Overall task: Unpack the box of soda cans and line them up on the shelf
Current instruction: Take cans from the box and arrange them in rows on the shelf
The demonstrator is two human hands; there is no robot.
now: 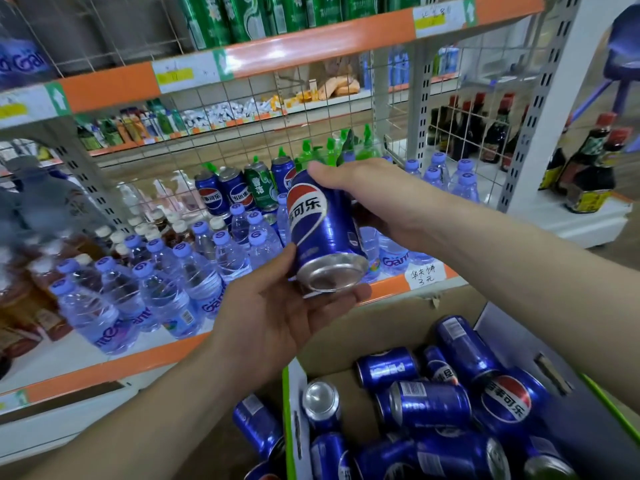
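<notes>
1. A blue can [320, 230] is held in the air in front of the shelf [145, 362], tilted, with its silver base turned down and toward the camera.
2. The left hand [277, 317] is under the can: its thumb lies against the can's left side near the base, and its fingers [346, 296] curl beneath the base rim, so the can sits between thumb and fingers.
3. The right hand [367, 192] holds the can from the upper right: its thumb presses on the top edge, and its fingers wrap behind the can, mostly hidden by it.
4. Both hands grip this one can; neither hand holds anything else.
5. Beyond the fingers, at the back of the shelf, stands a short row of cans [242, 190], blue ones with one green can [261, 185] among them, all upright against the wire grid.
6. Below and left of the left hand's fingers, water bottles [166, 282] with pale purple caps crowd the front of the same shelf.
7. Below the hands, at the lower right, an open cardboard box [363, 330] holds many more blue cans [433, 407], lying on their sides in a loose heap.
8. One more blue can [258, 424] lies just outside the box's left wall.
9. Above the right hand's fingers, tall green cans [242, 19] stand on the upper shelf [311, 46].
</notes>
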